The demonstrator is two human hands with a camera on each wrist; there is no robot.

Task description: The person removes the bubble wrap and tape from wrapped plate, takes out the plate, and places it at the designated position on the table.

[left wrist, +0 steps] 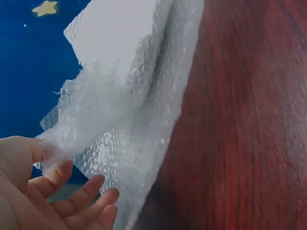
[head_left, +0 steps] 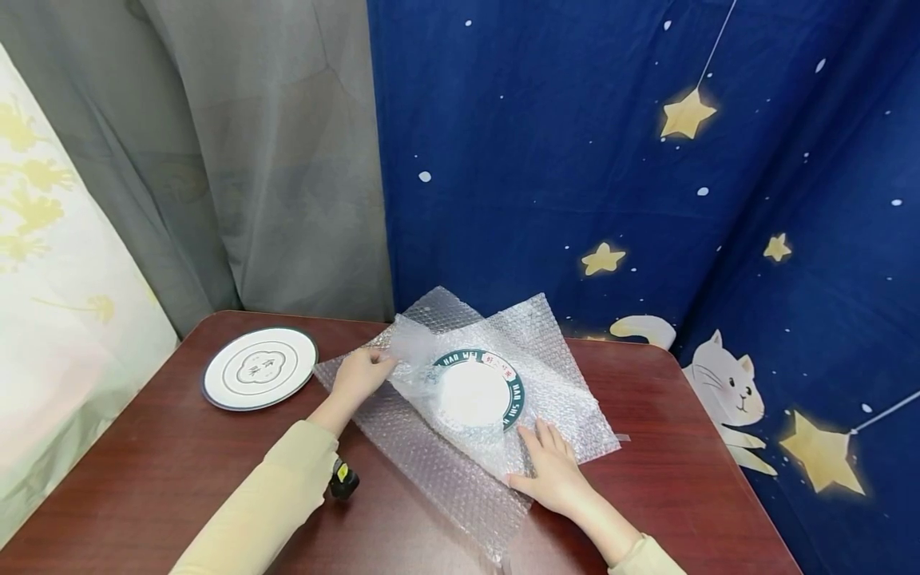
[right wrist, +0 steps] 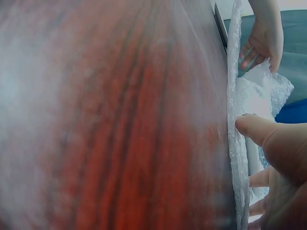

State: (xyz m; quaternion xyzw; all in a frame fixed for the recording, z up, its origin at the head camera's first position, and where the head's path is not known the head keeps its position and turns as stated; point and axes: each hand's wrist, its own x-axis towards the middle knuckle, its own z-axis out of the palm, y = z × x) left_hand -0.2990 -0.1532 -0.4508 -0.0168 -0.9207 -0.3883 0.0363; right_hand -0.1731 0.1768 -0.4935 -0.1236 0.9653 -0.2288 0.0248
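A white plate with a dark green lettered rim (head_left: 515, 399) lies on sheets of bubble wrap (head_left: 438, 471) in the middle of the table. Part of the clear wrap is folded over its left side. My left hand (head_left: 359, 374) pinches a raised corner of this wrap between thumb and index finger; in the left wrist view the other fingers of the hand (left wrist: 57, 191) are loosely bent. At the plate's lower right edge, my right hand (head_left: 552, 471) rests on the wrap with fingers spread. The right wrist view shows its thumb (right wrist: 261, 132) over the wrap's edge.
Another white plate (head_left: 223, 375) with a dark rim and a central flower-shaped print stands at the table's far left. A small strip of tape (head_left: 623, 438) sticks out at the wrap's right corner. Curtains (head_left: 503, 160) hang right behind the table's back edge.
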